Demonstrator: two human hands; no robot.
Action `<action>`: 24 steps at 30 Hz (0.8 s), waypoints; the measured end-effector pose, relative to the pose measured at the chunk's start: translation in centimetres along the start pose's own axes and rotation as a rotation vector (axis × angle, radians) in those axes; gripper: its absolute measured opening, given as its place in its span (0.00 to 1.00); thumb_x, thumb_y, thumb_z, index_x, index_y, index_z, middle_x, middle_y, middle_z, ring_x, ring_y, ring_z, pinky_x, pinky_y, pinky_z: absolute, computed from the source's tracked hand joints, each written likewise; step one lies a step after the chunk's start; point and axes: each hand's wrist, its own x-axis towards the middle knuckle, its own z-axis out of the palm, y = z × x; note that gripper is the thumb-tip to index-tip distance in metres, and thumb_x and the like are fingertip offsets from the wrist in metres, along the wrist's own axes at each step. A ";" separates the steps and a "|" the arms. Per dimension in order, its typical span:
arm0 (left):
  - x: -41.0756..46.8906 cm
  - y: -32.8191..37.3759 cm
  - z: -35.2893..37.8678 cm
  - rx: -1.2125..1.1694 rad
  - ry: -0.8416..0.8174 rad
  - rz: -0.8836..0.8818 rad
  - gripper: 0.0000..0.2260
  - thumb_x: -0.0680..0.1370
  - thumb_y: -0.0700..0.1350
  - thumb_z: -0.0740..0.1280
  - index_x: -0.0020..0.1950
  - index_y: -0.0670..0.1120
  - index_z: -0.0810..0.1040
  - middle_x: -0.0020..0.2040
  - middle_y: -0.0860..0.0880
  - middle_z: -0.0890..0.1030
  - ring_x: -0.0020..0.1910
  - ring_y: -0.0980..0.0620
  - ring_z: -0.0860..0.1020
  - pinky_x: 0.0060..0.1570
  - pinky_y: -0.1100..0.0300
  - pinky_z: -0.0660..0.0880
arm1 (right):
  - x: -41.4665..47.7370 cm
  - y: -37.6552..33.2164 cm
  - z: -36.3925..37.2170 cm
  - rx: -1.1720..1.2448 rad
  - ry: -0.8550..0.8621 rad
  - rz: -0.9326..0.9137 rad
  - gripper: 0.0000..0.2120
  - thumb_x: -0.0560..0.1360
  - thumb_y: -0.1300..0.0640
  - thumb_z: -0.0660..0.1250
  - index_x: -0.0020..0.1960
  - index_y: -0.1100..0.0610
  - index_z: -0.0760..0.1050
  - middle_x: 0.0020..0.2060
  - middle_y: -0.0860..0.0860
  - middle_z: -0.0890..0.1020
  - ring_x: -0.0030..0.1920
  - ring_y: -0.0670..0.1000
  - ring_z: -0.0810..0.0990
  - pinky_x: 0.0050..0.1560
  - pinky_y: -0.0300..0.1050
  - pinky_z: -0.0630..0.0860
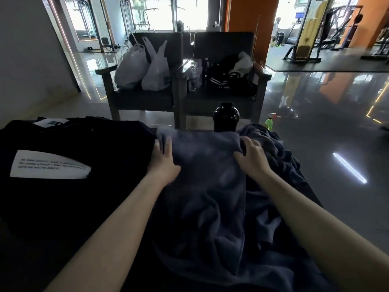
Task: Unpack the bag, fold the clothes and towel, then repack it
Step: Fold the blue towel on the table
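Center frame: left grip (pixel 163 159) open, flat on the towel (pixel 206 186), right grip (pixel 251 157) clutching its corner; aligning edges should square the fold.

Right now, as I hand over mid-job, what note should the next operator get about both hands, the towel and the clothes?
Left hand: fingers straight, pressing the left edge of the dark blue fleecy towel.
Right hand: fingers curled, gripping the towel's far right fold.
Black T-shirt with a white printed panel: lies flat to the left of the towel, apparently folded.
Black plastic shaker bottle: stands upright beyond the towel.
Done: the bag seems unpacked, though it is not in view.
Left: finish folding the towel, whose right part is bunched, then repack.
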 end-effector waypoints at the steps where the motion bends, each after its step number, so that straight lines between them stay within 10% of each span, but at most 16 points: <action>1: -0.4 -0.1 0.6 0.088 -0.042 -0.020 0.37 0.79 0.48 0.63 0.78 0.51 0.39 0.77 0.46 0.35 0.77 0.43 0.43 0.73 0.48 0.53 | -0.7 0.4 0.6 -0.062 -0.058 0.010 0.25 0.75 0.58 0.65 0.71 0.57 0.65 0.67 0.57 0.69 0.65 0.60 0.69 0.60 0.49 0.69; 5: -4.0 -1.1 2.4 0.211 0.052 0.153 0.25 0.80 0.53 0.60 0.75 0.48 0.61 0.77 0.48 0.55 0.75 0.48 0.55 0.73 0.49 0.56 | -6.0 1.5 1.1 -0.276 -0.121 0.005 0.23 0.78 0.51 0.61 0.71 0.53 0.64 0.68 0.52 0.69 0.67 0.57 0.67 0.65 0.55 0.65; 9: -8.5 -2.1 2.8 -0.011 -0.214 0.208 0.20 0.79 0.58 0.60 0.68 0.50 0.72 0.68 0.54 0.71 0.66 0.53 0.70 0.68 0.53 0.65 | -11.3 3.3 0.3 -0.356 -0.214 0.125 0.21 0.79 0.46 0.56 0.71 0.49 0.63 0.71 0.49 0.66 0.70 0.56 0.63 0.67 0.59 0.61; 13: -11.7 -3.0 3.3 0.089 -0.543 0.246 0.29 0.77 0.63 0.60 0.75 0.53 0.63 0.77 0.56 0.59 0.75 0.55 0.57 0.74 0.54 0.55 | -13.1 6.3 0.0 -0.401 -0.359 0.060 0.23 0.80 0.49 0.56 0.74 0.50 0.61 0.76 0.47 0.55 0.75 0.54 0.54 0.70 0.57 0.60; 24: -10.9 -3.8 3.1 0.449 -0.424 0.338 0.22 0.82 0.48 0.57 0.77 0.53 0.58 0.78 0.55 0.53 0.77 0.53 0.52 0.74 0.49 0.52 | -10.7 10.4 -4.1 -0.721 -0.366 -0.190 0.22 0.80 0.59 0.54 0.73 0.51 0.64 0.75 0.50 0.61 0.73 0.54 0.62 0.71 0.52 0.59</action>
